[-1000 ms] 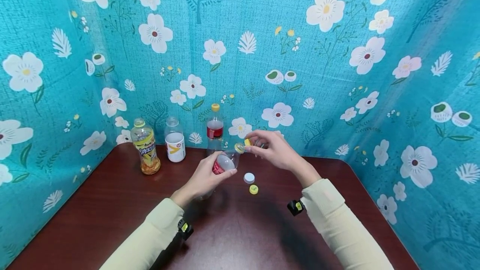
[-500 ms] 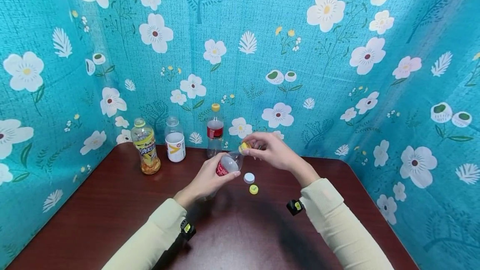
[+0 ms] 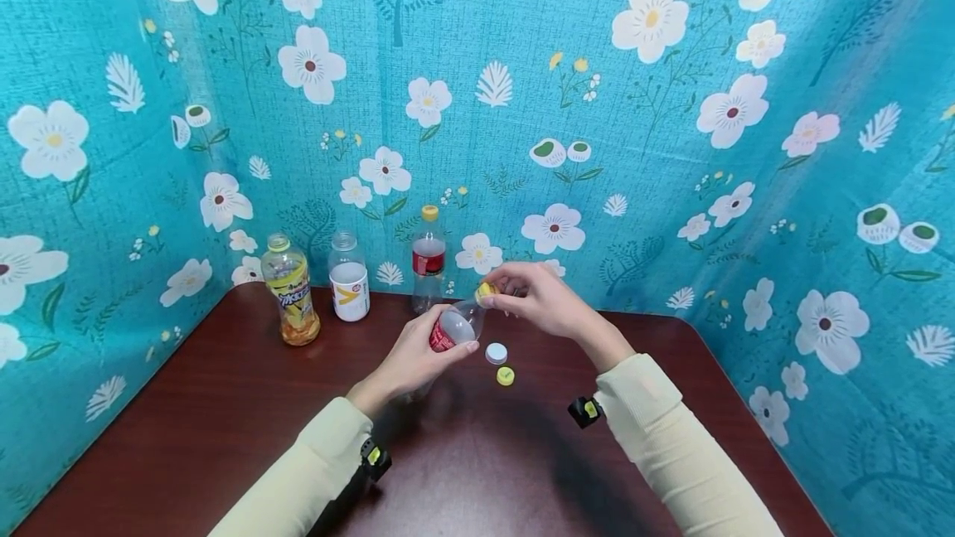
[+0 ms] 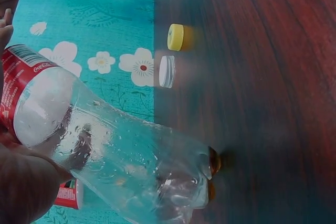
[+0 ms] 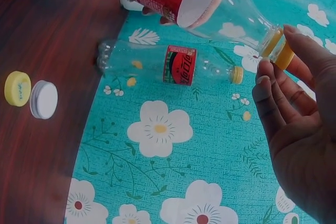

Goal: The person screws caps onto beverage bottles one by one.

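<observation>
My left hand grips a clear plastic Coca-Cola bottle round its red label. The bottle leans, its neck pointing up and to the right, and its base shows right at the tabletop in the left wrist view. With thumb and fingers, my right hand pinches a yellow bottle cap at the bottle's mouth. In the right wrist view a yellow ring sits on the neck just beside the cap. The inside of the cap is hidden.
A capped Coca-Cola bottle stands behind my hands. Further left are an uncapped white-labelled bottle and an uncapped yellow-labelled bottle. A white cap and a yellow cap lie on the dark table. A flowered curtain surrounds the back.
The bottle in my left hand has shifted slightly right, and the cap in my right hand has gone from just apart to right at the bottle's mouth. Little differs over the last half second.
</observation>
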Available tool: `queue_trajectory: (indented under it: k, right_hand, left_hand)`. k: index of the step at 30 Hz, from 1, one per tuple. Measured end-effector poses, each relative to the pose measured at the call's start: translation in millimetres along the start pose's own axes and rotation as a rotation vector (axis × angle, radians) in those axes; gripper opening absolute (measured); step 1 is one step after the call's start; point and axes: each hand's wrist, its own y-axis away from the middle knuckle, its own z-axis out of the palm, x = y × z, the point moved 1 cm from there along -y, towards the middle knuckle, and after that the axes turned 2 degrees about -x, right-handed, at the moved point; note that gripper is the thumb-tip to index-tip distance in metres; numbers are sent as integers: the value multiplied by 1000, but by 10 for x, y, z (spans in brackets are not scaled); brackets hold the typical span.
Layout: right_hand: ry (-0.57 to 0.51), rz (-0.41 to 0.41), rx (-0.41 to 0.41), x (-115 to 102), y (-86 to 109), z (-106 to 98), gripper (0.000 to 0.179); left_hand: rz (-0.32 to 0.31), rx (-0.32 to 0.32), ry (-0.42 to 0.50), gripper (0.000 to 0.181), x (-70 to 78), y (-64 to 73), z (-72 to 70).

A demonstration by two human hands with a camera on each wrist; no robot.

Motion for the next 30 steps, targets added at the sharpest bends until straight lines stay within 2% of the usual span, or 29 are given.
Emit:
queue_trajectory:
  k: [6,15,18,24,30]
  right_hand:
    - [4,0,0,-31,-2,8,27]
    - [7,-15,-40,-62,23,-27,30]
    - [17,-17,-44,-73,29,-47,30]
    - [31,2,-32,-97,33,-56,24]
    - [58,13,-13,-111,24,-70,21]
  left_hand:
    - [-12,-3,9,68,11,15,-7]
    - [28,-23,37,62,38,7,23]
    - [24,-31,36,63,49,8,32]
    - [11,-49,46,64,50,11,46]
    - [44,-52,64,63,63,2,52]
